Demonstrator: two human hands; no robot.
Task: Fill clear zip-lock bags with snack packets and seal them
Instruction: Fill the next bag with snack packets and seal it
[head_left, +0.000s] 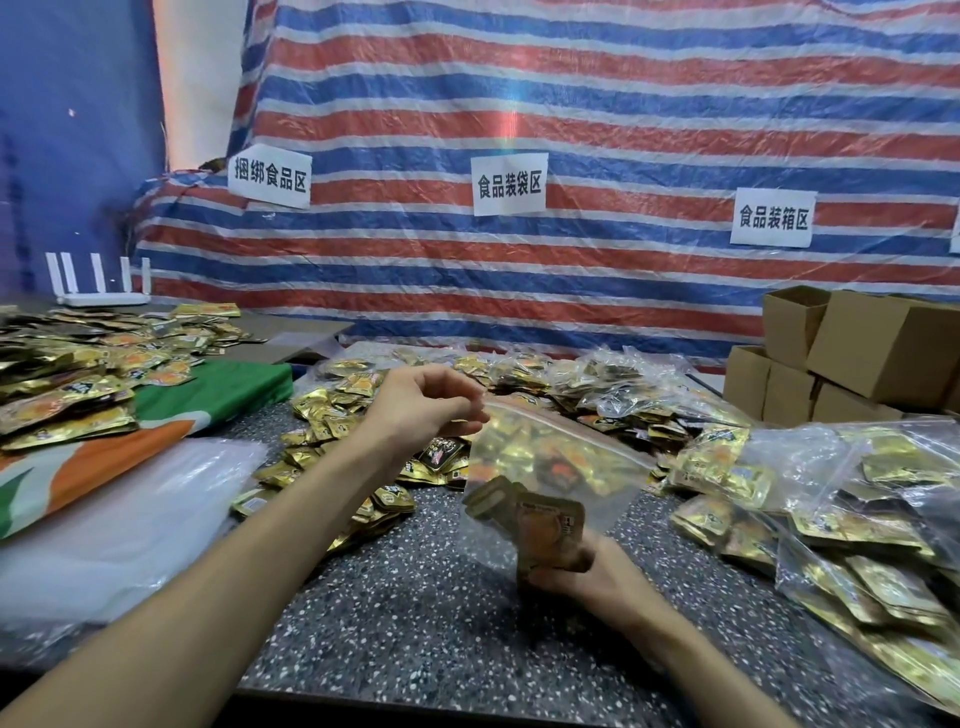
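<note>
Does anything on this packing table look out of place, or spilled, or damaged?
A white router with upright antennas stands far left, behind the loose snack packets; it is no packing item. The zip-lock bag in the left hand and right hand looks intact.

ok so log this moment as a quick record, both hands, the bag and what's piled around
left hand: pinches the zip-lock bag's top corner
right hand: grips the bag's lower end
zip-lock bag: held above the table, tilted
snack packets: a few inside, at the bottom
loose packets: heaped behind the left hand
filled bags: piled at right
cardboard boxes: stacked far right
</note>
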